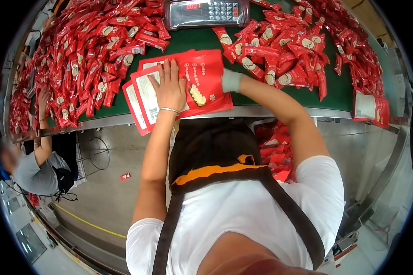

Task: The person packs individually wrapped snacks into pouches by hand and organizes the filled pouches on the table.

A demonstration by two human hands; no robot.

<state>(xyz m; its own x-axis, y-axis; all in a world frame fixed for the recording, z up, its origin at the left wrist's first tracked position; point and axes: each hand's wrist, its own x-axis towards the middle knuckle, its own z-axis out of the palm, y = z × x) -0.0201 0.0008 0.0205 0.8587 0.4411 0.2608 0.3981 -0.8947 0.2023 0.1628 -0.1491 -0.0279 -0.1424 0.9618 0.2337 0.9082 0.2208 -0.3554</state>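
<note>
Several flat red pouches lie in an overlapping stack at the green table's near edge, the top one showing a food picture and pale lettering. My left hand rests flat on them with fingers stretched, over white label panels. At the top pouch's right edge is my right hand, a grey-green glove or cuff showing at the wrist. Its fingers are out of sight, apparently within or under the pouch. Small red wrapped packets are heaped just beyond my right forearm.
A digital scale with keypad stands at the back. A big heap of red packets covers the left side. One pouch lies far right. A co-worker sits at the left. A packet lies on the floor.
</note>
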